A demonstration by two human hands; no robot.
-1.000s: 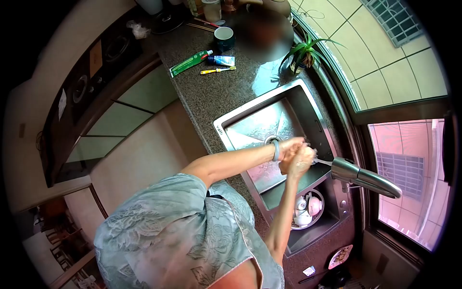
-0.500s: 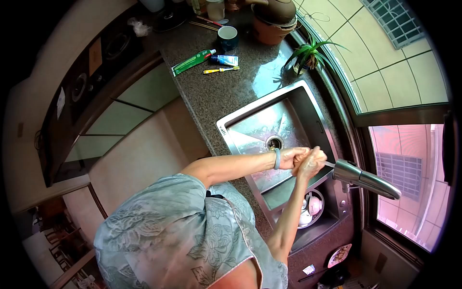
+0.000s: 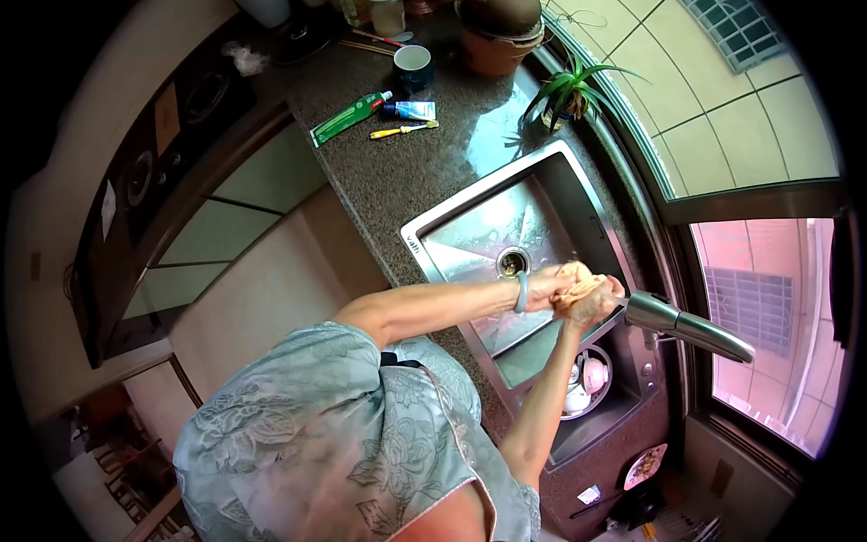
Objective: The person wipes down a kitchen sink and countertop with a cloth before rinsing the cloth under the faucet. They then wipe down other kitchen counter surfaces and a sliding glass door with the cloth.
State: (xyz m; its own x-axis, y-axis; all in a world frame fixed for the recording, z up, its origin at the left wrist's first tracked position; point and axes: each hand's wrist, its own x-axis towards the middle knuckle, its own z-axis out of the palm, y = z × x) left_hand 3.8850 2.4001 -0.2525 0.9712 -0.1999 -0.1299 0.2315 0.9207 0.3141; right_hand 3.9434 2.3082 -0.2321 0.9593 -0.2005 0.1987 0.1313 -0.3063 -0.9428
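Note:
My left hand [image 3: 544, 287], with a pale band at the wrist, is closed on one side of a crumpled yellowish-orange cloth [image 3: 578, 288]. On its other side, my right hand [image 3: 592, 304] grips the same cloth, so both hands are pressed together around it. They are over the metal sink [image 3: 452, 271], just left of the spout of the silver faucet [image 3: 668, 318]. Much of the cloth is hidden by fingers. The sink's drain [image 3: 513, 262] shows below and beyond my left hand.
A bowl of white and pink dishes [image 3: 591, 375] sits in the smaller basin. On the counter lie a toothbrush [image 3: 402, 131], a green toothpaste tube [image 3: 350, 119], a small blue tube [image 3: 411, 110] and a dark mug [image 3: 413, 72]. A potted plant [image 3: 564, 95] stands by the window.
My hands have shifted their grip, and more of the cloth shows between them. The drain is less covered by my arm. The whole view has moved slightly.

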